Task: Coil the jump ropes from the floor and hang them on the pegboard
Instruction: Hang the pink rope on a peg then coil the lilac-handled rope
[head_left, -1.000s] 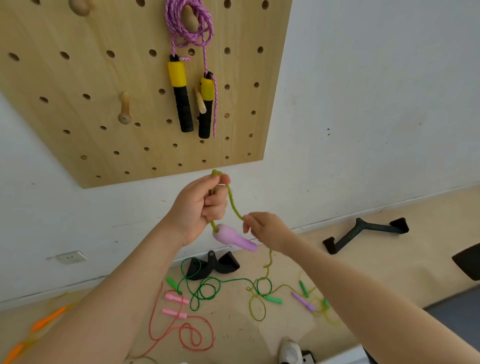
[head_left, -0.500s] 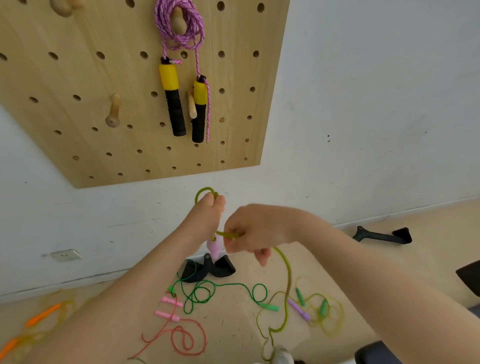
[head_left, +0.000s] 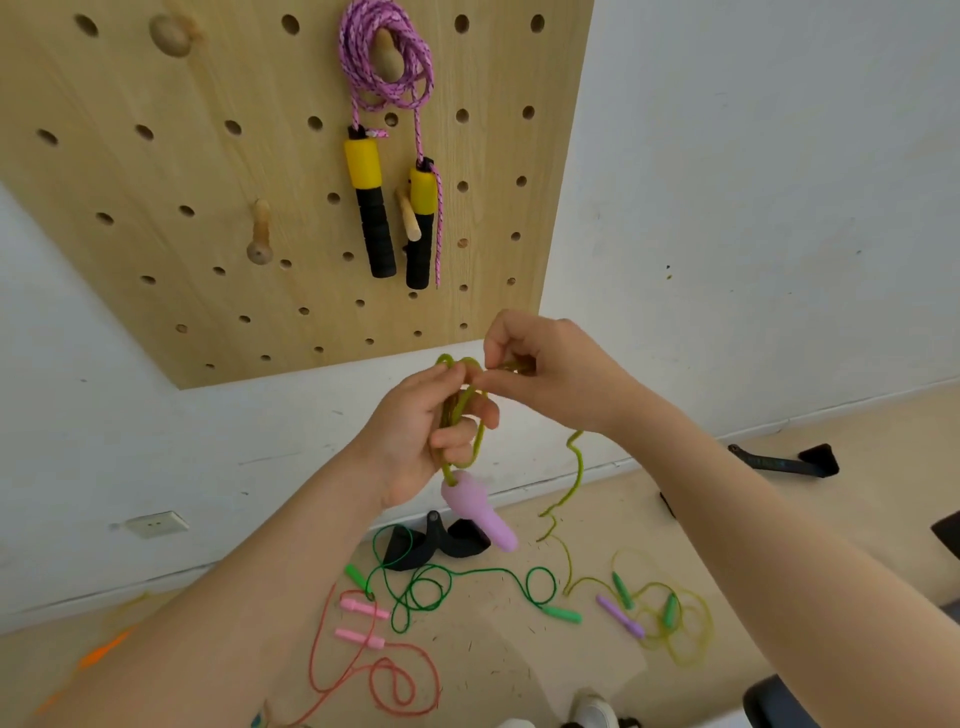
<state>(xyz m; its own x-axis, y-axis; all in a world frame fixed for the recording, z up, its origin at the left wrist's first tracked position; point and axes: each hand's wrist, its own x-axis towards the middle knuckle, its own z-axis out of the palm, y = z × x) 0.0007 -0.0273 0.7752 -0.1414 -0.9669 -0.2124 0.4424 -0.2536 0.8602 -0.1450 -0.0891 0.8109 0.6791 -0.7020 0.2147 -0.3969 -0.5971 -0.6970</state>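
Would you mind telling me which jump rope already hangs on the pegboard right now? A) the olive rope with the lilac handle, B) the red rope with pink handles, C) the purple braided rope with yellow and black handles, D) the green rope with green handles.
C: the purple braided rope is looped over a wooden peg on the pegboard, its yellow and black handles dangling below.
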